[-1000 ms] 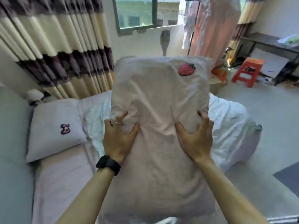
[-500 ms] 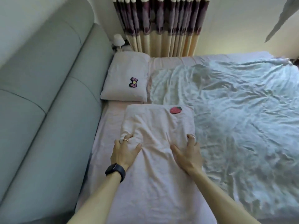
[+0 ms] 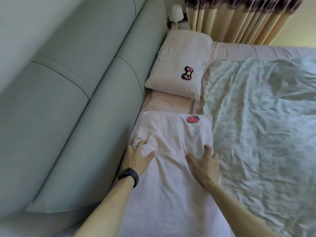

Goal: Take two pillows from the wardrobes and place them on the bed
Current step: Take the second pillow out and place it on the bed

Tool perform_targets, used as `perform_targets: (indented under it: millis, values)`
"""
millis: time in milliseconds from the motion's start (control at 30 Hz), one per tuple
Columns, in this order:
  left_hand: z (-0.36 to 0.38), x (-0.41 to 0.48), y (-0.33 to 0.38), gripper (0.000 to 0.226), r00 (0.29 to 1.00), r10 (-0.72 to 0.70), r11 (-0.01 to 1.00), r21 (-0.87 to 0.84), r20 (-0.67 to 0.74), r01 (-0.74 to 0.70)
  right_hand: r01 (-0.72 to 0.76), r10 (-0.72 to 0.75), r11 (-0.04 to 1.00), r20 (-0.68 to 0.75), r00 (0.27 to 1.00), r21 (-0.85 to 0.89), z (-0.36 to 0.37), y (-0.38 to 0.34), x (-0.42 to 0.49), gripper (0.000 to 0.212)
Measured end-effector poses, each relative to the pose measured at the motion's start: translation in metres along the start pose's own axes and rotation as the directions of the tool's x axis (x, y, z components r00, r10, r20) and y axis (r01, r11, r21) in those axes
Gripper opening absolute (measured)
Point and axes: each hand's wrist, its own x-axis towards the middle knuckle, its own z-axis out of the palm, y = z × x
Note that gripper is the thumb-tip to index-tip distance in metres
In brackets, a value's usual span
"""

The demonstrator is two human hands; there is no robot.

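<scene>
I have my left hand [image 3: 139,157] and right hand [image 3: 204,162] bunching the strawberry pillow [image 3: 172,151] on the bed [image 3: 171,104] beside the headboard [image 3: 82,93]; uneven release could leave it skewed.

A home bedroom: a bed [image 3: 171,101] with padded headboard [image 3: 68,100], curtains [image 3: 239,19], bedside lamp [image 3: 176,12].

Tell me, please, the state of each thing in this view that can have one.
Strawberry pillow: flat on the bed, by the headboard.
Bow pillow: lying flat, apart from the strawberry pillow.
Left hand: gripping pillow fabric.
Right hand: gripping the strawberry pillow.
Blanket: spread, wrinkled.
Lamp: upright, seemingly unlit.
</scene>
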Motion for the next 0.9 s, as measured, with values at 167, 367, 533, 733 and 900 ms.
perform_targets:
  millis: [167, 367, 533, 733, 900]
  values:
    - [-0.018, 0.079, -0.022, 0.052, 1.0, 0.028, 0.999, 0.028, 0.0, -0.028, -0.027, 0.028, 0.999, -0.058, 0.998, 0.021, 0.052, -0.048, 0.043, 0.08]
    - [-0.012, 0.154, -0.053, 0.073, 0.997, -0.069, 0.972, 0.225, -0.025, 0.073, -0.144, 0.129, 0.95, -0.072, 0.989, -0.276, 0.105, -0.068, 0.097, 0.095]
    - [0.017, 0.165, -0.068, 0.068, 0.996, 0.054, 0.977, 0.204, 0.077, -0.069, -0.026, 0.023, 0.903, -0.012, 1.0, -0.429, 0.132, -0.046, 0.096, 0.091]
    - [0.072, 0.169, -0.076, 0.07, 0.969, 0.204, 0.95, 0.209, 0.136, -0.23, 0.264, -0.219, 0.81, 0.148, 0.964, -0.524, 0.175, -0.042, 0.097, 0.079]
    - [0.119, 0.157, -0.123, 0.077, 0.967, 0.203, 0.94, 0.245, 0.157, -0.237, 0.397, -0.216, 0.714, 0.357, 0.909, -0.577, 0.22, -0.022, 0.111, 0.082]
